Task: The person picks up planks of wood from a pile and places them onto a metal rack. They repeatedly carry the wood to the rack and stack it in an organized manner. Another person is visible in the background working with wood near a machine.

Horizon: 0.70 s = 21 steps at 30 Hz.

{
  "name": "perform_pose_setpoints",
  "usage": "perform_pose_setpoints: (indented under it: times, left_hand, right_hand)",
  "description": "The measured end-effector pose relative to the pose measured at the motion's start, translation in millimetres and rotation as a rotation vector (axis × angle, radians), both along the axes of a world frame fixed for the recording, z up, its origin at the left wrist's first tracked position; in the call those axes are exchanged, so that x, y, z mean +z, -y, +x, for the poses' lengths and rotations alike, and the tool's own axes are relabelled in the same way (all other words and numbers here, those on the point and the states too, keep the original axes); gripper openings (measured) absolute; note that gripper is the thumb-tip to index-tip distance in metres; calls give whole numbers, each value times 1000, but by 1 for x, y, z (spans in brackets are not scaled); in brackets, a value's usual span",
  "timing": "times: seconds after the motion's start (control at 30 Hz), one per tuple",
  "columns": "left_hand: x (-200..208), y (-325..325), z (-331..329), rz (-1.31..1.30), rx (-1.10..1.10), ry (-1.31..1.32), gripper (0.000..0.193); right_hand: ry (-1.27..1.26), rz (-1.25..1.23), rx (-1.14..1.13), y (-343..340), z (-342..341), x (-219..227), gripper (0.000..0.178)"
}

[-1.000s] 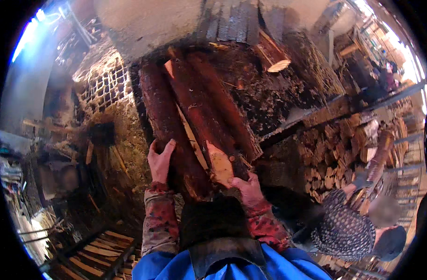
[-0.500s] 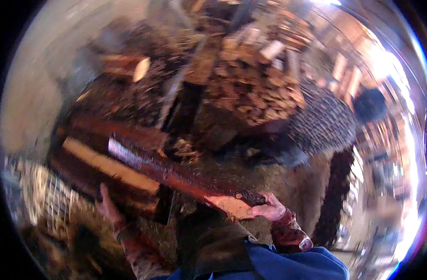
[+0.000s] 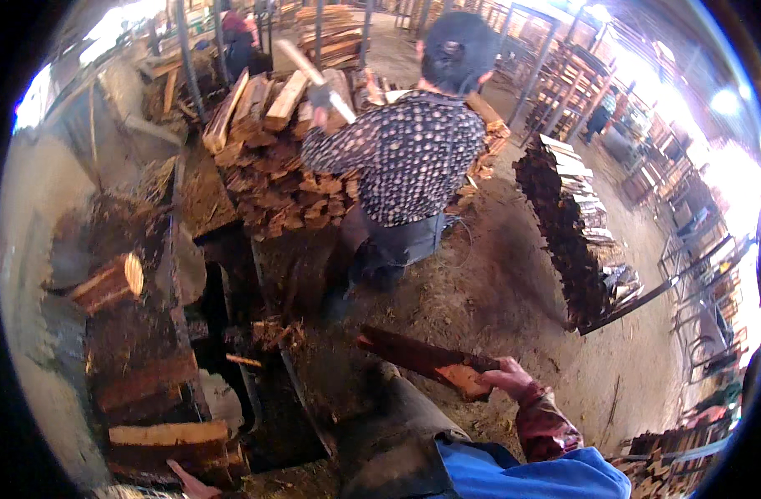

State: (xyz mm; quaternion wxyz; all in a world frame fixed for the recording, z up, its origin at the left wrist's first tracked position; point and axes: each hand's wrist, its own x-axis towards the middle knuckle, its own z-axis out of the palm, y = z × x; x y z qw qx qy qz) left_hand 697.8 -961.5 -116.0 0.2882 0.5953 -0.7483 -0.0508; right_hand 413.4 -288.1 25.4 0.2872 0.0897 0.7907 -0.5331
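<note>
The right hand [image 3: 513, 380] is closed around the near end of a split log [image 3: 422, 358] — a reddish slab with a pale cut face — which it holds level above the dirt floor [image 3: 497, 283], its far end pointing toward the dark pit [image 3: 256, 391]. The fingers wrap over the top edge; the thumb is hidden behind the wood. Of the left hand [image 3: 189, 482] only a sliver shows at the picture's lower edge, left of the pit, so I cannot tell whether its fingers are open or closed, or whether they touch the stacked logs [image 3: 160, 391] just above it.

The pit's bottom is black and unreadable. Its left rim is crowded by those stacked logs and 1 round log [image 3: 110, 283] with a pale end; its right rim meets the person's dark apron [image 3: 397, 441], which covers the ground below the split log.

Beyond the pit stands another person [image 3: 405, 158] in a dotted top, seen from behind, with a pale stick [image 3: 318, 71] raised — the holding hand is blurred. The firewood heap [image 3: 272, 183] lies behind that person. Right of the pit the floor runs open as far as a long woodpile [image 3: 571, 224].
</note>
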Motion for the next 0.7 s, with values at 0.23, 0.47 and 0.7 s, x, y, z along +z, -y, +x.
perform_pose_setpoints:
  times: [0.23, 0.47, 0.7]
  left_hand:
    - [100, -95, -153, -101, -134, -242, 83]
    - [110, -191, -296, 197, -507, -311, 84]
    - [114, -242, -361, 388, -671, -284, 85]
  right_hand:
    - [-24, -55, -601, -31, -22, -126, 23]
    - [-299, -342, -1037, -51, -91, -79, 16]
    - [-550, -397, -1227, -58, -177, -9, 14]
